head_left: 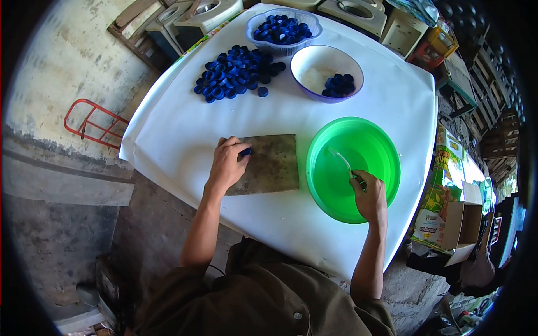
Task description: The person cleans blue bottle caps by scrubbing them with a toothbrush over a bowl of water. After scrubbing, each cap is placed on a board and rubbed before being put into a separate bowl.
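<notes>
My left hand (227, 162) is closed round a blue bottle cap (245, 152), over the left part of a worn, brownish board (272, 165). My right hand (370, 196) grips the handle of a clear plastic fork (340, 159), whose far end points into a green basin (319, 193). That basin stands just right of the board. Farther back lies a heap of blue bottle caps (235, 73), with one cap (262, 92) apart at its edge. A white bowl with a purple outside (314, 59) holds several caps and something pale.
A translucent basket (256, 40) full of blue caps stands at the back of the white-covered table (168, 112). A red metal frame (92, 120) leans by the left wall. Cardboard boxes (462, 224) sit right of the table, with another person (476, 271) near them.
</notes>
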Tool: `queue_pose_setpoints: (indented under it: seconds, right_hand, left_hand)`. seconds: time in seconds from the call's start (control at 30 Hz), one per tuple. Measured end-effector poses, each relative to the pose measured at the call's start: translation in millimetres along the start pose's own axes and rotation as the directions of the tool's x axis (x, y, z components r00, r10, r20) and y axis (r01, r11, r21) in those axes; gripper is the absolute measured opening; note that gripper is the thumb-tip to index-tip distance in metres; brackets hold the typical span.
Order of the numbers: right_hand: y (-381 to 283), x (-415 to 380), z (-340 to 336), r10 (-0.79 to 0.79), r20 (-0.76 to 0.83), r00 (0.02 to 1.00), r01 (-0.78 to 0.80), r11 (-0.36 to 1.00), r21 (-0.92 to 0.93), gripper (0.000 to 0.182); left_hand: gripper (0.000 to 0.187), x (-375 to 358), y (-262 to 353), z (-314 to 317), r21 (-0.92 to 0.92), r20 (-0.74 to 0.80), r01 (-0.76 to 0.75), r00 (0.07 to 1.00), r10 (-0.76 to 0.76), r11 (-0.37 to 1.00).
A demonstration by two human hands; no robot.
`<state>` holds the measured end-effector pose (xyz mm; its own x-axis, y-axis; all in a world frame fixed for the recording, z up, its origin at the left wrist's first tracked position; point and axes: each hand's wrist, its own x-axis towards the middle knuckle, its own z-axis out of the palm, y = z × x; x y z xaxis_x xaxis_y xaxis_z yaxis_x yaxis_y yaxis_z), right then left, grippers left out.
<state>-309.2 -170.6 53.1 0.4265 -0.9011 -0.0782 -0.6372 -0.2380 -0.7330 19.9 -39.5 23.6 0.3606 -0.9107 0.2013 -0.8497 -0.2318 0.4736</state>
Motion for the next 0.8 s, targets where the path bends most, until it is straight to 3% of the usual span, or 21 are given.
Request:
queue_pose_setpoints:
  seconds: [0.03, 0.07, 0.1, 0.13, 0.17, 0.27, 0.3, 0.4, 0.43, 0.5, 0.57, 0.67, 0.8]
  right_hand:
    - [1.4, 0.5, 0.3, -0.013, -0.001, 1.000, 0.013, 1.000, -0.003, 0.021]
    - [1.7, -0.4, -0.2, -0.010, -0.005, 1.000, 0.010, 1.000, 0.003, 0.021]
    - [1.0, -0.6, -0.3, -0.009, -0.013, 1.000, 0.010, 1.000, 0.012, 0.021]
    - [0.4, -0.7, 0.2, -0.009, -0.020, 1.000, 0.010, 1.000, 0.022, 0.020]
    - [0.3, -0.9, 1.0, -0.008, -0.023, 1.000, 0.008, 1.000, 0.018, 0.020]
    - [0.1, 0.2, 0.1, -0.006, -0.033, 0.999, 0.007, 1.000, 0.012, 0.021]
    - [-0.9, -0.1, 0.0, -0.001, -0.039, 0.999, 0.001, 1.000, 0.019, 0.021]
    - [-0.8, -0.2, 1.0, 0.002, -0.070, 0.998, 0.000, 0.999, 0.035, 0.020]
    - [-0.2, 0.5, 0.3, -0.006, -0.078, 0.997, 0.009, 0.999, 0.037, 0.020]
    - [-1.2, 1.0, -0.2, -0.004, -0.094, 0.996, 0.005, 1.000, 0.014, 0.020]
    - [-2.5, 3.1, 2.9, -0.018, -0.104, 0.994, 0.016, 1.000, -0.018, 0.019]
    - [1.5, 3.2, 5.8, -0.035, -0.117, 0.993, 0.028, 0.998, -0.061, 0.020]
    - [2.9, 2.9, 5.2, -0.016, -0.111, 0.994, 0.009, 0.998, -0.063, 0.020]
  left_hand:
    - [0.028, 6.1, 3.3, -5.3, -0.011, 0.040, -0.010, 0.999, 0.010, 1.000]
    - [0.029, 12.1, 6.9, -5.0, -0.336, 0.020, 0.049, 0.999, -0.045, 0.941]
    - [0.029, 22.2, 11.4, -3.7, -0.622, 0.014, 0.087, 0.995, -0.100, 0.778]
    - [0.030, 32.0, 15.4, -3.9, -0.840, 0.026, 0.105, 0.988, -0.154, 0.532]
    - [0.030, 40.2, 18.5, -7.3, -0.944, 0.049, 0.084, 0.992, -0.115, 0.318]
    - [0.028, 60.0, 38.3, -5.4, -0.993, 0.011, 0.008, 1.000, 0.021, 0.119]
    - [0.025, 66.5, 45.9, -3.5, -0.990, 0.010, 0.008, 1.000, 0.015, 0.143]
    - [0.029, 97.5, 65.7, 6.1, -0.820, -0.084, -0.117, 0.993, 0.085, 0.560]
    - [0.030, 113.6, 74.3, 13.6, -0.773, -0.150, -0.175, 0.984, 0.093, 0.609]
    - [0.029, 151.9, 86.3, 31.5, -0.493, -0.319, -0.370, 0.919, 0.232, 0.787]
    - [0.027, 188.6, 98.3, 59.0, -0.365, -0.362, -0.433, 0.882, 0.302, 0.824]
    - [0.022, 221.1, 115.7, 95.2, -0.154, -0.271, -0.327, 0.921, 0.278, 0.932]
    - [0.032, 241.8, 128.7, 120.5, -0.092, -0.260, -0.230, 0.945, 0.200, 0.969]
